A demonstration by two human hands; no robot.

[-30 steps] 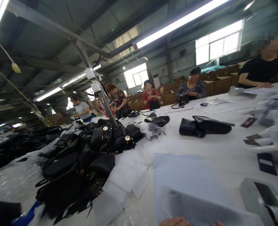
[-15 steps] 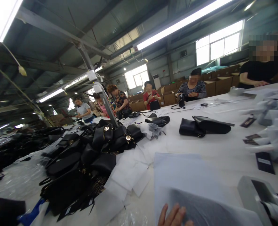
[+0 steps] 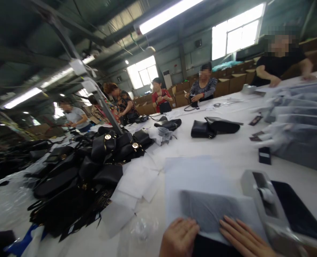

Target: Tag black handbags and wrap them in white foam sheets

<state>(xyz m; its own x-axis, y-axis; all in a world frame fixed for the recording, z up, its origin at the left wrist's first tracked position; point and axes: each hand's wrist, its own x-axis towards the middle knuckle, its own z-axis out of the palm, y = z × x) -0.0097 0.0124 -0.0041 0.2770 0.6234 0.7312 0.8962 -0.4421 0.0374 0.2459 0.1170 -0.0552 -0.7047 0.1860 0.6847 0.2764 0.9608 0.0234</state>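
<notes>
At the bottom centre, my left hand rests on the lower left edge of a thin translucent sheet, its fingers bent and pressed together. My right hand lies flat on the same sheet with its fingers stretched out. Something dark shows through the sheet, and a black surface appears below it between my hands. Under all this lies a larger pale sheet on the white table.
Black bags are heaped at the left, beside loose white sheets. A tape dispenser and a dark phone-like slab stand right. Wrapped items are stacked behind them. Several people work across the table.
My left hand has come into view on the thin sheet, and my right hand now lies flat on it. The camera view has turned to the right and downward.
</notes>
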